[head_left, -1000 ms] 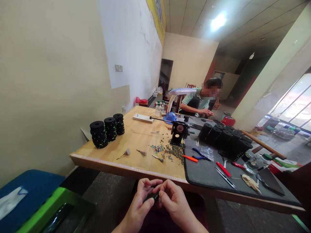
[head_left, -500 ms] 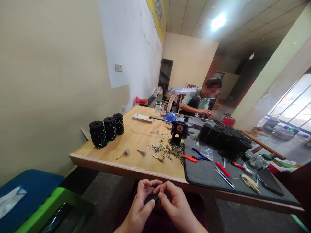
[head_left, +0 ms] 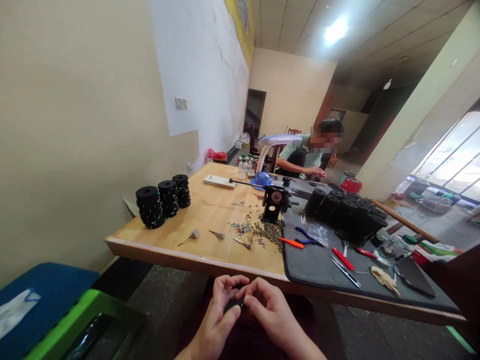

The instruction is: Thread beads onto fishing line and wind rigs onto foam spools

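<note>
My left hand (head_left: 217, 312) and my right hand (head_left: 270, 310) meet below the front edge of the wooden table (head_left: 195, 225), over my lap. Together they pinch a small black object (head_left: 234, 303); the left thumb presses on it and the right fingertips close on its right end. What the object is stays unclear. Nearest on the table are a pile of small beads and metal pieces (head_left: 262, 231) and a black hand-crank winder (head_left: 275, 202).
Three black spools (head_left: 161, 200) stand at the table's left. A dark mat (head_left: 330, 255) holds pliers, tweezers and a row of black spools (head_left: 348, 212). A blue desk lamp (head_left: 270, 160) and another person (head_left: 307, 155) are at the far end. A green and blue stool (head_left: 56, 310) sits at lower left.
My hands have stayed together on the black object, shifting only slightly. The view has drifted a little.
</note>
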Demonstrator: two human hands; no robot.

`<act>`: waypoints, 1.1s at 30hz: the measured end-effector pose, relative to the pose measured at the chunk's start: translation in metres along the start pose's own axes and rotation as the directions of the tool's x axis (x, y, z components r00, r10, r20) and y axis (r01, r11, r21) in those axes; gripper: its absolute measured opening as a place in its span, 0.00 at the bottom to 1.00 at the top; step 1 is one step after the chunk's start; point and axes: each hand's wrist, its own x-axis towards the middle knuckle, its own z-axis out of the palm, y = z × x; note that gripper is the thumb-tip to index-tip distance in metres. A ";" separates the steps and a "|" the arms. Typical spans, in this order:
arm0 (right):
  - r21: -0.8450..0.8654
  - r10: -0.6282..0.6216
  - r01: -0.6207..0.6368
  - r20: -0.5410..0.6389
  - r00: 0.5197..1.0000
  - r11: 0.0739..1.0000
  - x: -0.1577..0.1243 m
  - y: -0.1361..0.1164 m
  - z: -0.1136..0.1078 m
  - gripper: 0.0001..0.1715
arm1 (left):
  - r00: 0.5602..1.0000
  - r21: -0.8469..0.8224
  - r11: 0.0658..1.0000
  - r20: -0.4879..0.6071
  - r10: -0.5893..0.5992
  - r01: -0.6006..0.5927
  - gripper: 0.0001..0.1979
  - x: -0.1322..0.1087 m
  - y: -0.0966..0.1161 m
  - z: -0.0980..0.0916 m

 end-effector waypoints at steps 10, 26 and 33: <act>0.338 0.170 -0.169 0.026 0.985 0.926 0.007 0.018 -0.001 0.20 | 0.999 -0.061 0.997 0.027 -0.043 0.045 0.14 0.003 0.000 0.002; 0.021 -0.085 0.088 -0.123 0.989 0.996 -0.005 0.019 0.013 0.15 | 0.978 -0.437 0.878 0.016 -0.209 0.195 0.13 0.003 -0.009 0.003; -0.194 -0.232 0.206 -0.122 0.965 0.959 -0.008 0.018 0.015 0.09 | 0.971 -0.300 0.939 -0.117 -0.210 0.167 0.11 0.006 -0.013 0.002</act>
